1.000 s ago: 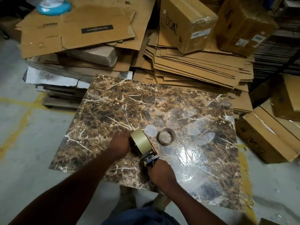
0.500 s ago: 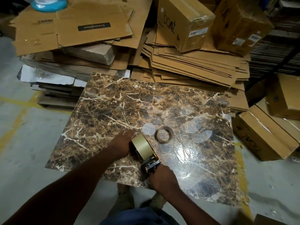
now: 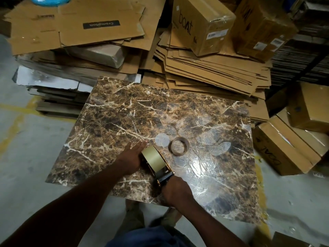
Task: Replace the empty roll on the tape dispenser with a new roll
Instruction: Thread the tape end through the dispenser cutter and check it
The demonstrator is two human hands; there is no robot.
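The empty roll [image 3: 180, 146] is already off and lies flat on the marble-patterned table [image 3: 115, 114], near the dispenser at about its 1 o'clock. The step in hand appears to be seating the new roll [image 3: 154, 159] on the tape dispenser [image 3: 161, 169], which stands on edge near the table's front edge, at roughly 6 o'clock of its centre.

The left hand [image 3: 130, 157] lies flat against the roll's left face, at its 9 o'clock, with the fingers [image 3: 140, 145] stretched out straight rather than curled, pressing and not grasping. The right hand [image 3: 175, 190] is wrapped around the dispenser's handle at its 5 o'clock end, fingers closed on it, bracing the tool against that push.

Whether the roll sits fully home on its hub cannot be told, since the hand hides that side. Once it is seated, the next move probably calls for finding the loose end of the tape and threading it toward the dark cutter end [image 3: 164, 176], just ahead of the right hand.
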